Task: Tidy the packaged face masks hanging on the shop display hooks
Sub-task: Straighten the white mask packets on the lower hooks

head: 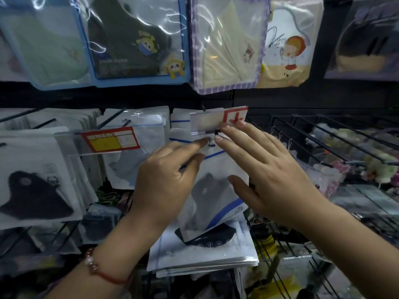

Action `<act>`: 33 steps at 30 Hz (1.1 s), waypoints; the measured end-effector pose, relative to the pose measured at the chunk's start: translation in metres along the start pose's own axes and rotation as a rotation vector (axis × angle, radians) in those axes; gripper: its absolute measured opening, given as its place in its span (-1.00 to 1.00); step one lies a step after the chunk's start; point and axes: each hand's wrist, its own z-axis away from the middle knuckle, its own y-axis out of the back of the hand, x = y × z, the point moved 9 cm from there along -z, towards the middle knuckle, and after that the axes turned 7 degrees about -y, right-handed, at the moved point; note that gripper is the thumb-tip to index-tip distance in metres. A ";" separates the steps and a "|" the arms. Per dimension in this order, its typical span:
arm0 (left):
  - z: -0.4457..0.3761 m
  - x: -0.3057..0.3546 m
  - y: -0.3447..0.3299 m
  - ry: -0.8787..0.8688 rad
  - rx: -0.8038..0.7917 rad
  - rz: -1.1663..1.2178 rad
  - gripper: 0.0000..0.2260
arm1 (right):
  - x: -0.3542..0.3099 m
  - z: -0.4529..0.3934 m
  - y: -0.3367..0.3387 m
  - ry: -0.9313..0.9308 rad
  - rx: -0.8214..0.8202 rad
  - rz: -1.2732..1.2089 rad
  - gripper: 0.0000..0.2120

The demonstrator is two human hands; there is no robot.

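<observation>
**Both hands on a mask pack at the centre hook**

Landmark: the clear tag holder [218, 121] with a red-and-white label, at the tip of the centre hook. Right below it hangs the mask pack [218, 188], white with blue stripes and a grey mask inside, tilted. Left hand [170, 180] is below-left of the holder, pinching the pack's upper left edge between thumb and forefinger, forefinger tip near the hang hole. Right hand [265, 175] is below-right of the holder, fingers spread and straight, fingertips touching the holder's lower edge and the pack top; not gripping anything. Further below the holder sits a stack of packs [205, 253] with a black mask on top. Left of the holder is a second tag [110, 139], red and yellow, with more white packs hanging behind it. Above the holder hangs a row of cartoon-print packs [138, 39]. Right of it are bare wire hooks [336, 134].
</observation>
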 end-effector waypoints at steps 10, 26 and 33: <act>-0.004 -0.017 -0.019 0.016 -0.031 -0.016 -0.72 | -0.006 -0.001 0.001 -0.015 -0.010 -0.012 -0.34; -0.013 -0.017 -0.023 0.006 0.009 -0.222 -0.72 | -0.011 0.001 -0.001 -0.077 -0.071 -0.047 -0.41; -0.012 -0.009 -0.024 0.006 0.036 -0.165 -0.71 | -0.012 0.003 -0.005 -0.095 -0.088 -0.059 -0.44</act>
